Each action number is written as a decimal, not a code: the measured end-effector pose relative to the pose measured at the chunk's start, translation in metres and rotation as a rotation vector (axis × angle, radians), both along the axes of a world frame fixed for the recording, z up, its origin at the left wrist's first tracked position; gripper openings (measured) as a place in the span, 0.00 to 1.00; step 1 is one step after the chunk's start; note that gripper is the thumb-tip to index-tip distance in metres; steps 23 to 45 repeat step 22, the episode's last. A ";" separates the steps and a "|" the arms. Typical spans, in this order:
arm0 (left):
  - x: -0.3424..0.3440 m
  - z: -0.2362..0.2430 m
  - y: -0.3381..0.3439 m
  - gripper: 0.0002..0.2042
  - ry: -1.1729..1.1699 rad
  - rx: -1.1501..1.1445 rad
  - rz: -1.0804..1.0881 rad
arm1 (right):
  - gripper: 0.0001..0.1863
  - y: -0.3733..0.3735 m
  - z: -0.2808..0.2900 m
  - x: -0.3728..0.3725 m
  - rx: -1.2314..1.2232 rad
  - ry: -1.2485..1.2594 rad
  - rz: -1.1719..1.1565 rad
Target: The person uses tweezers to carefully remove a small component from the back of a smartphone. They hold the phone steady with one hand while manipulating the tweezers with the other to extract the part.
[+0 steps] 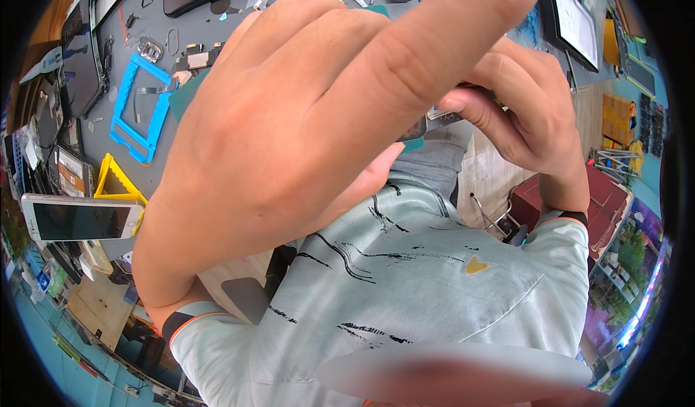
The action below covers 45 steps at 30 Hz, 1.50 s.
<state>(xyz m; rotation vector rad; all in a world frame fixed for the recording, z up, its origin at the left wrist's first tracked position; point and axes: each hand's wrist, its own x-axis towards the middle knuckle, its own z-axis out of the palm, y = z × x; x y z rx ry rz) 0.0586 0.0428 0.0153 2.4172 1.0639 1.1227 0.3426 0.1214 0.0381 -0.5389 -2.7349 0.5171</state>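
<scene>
My left hand (289, 117) is raised very close and covers the middle of the view, back upward. Its index finger stretches to the upper right; the other fingers bend away, their tips hidden, and the thumb shows below. I see nothing held in it. Beyond it, my right hand (532, 103) has its fingers curled and its thumb drawn in, closed around something mostly hidden. Between the hands, a small dark piece with a rounded edge (415, 129) shows over the teal mat (414, 145), most of it covered.
On the grey workbench (108, 128) lie a blue plastic frame (150, 110), a yellow holder (116, 179) and small phone parts (197, 59). A white-edged smartphone (83, 219) stands out at the left. At the upper right is a black-framed panel (575, 23). A dark red case (604, 204) sits lower right.
</scene>
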 end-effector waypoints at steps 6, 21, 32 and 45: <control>-0.008 0.002 -0.002 0.41 0.004 -0.004 -0.011 | 0.10 0.000 0.002 -0.005 -0.032 0.001 -0.038; 0.000 0.002 -0.002 0.41 0.013 -0.001 -0.019 | 0.12 -0.010 0.001 -0.003 -0.300 0.058 -0.150; 0.002 0.002 -0.002 0.41 0.009 0.000 -0.021 | 0.13 -0.012 -0.001 -0.001 -0.238 0.088 -0.133; 0.002 0.002 -0.002 0.41 0.009 0.000 -0.021 | 0.13 -0.012 -0.001 -0.001 -0.238 0.088 -0.133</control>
